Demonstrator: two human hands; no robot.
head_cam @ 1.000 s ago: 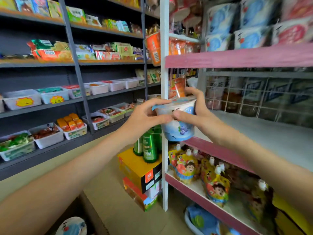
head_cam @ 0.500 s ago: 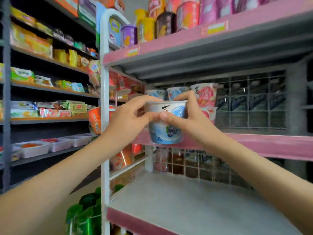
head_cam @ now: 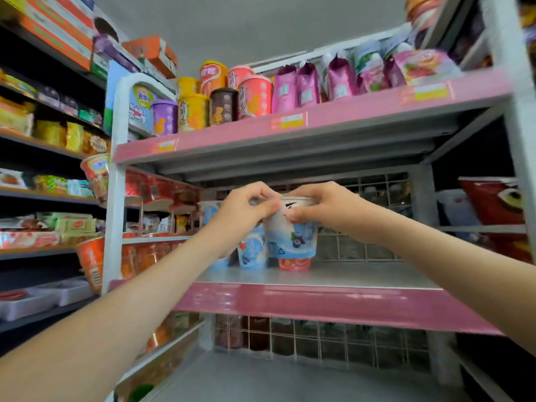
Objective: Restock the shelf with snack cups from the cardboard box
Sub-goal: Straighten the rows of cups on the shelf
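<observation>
— Head view: how far along is the restock?
— Early, I'd judge. The pink shelf [head_cam: 362, 275] under both hands is mostly bare; a few cups [head_cam: 252, 253] stand below the left hand [head_cam: 243, 207]. It and the right hand [head_cam: 322, 210] pinch the blueberry cup [head_cam: 293, 236] by its rim, just over a red cup [head_cam: 294, 264]. The box is out of sight.

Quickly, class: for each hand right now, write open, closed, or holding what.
Left hand: pinching the blueberry snack cup at its rim.
Right hand: gripping the same cup's rim.
</observation>
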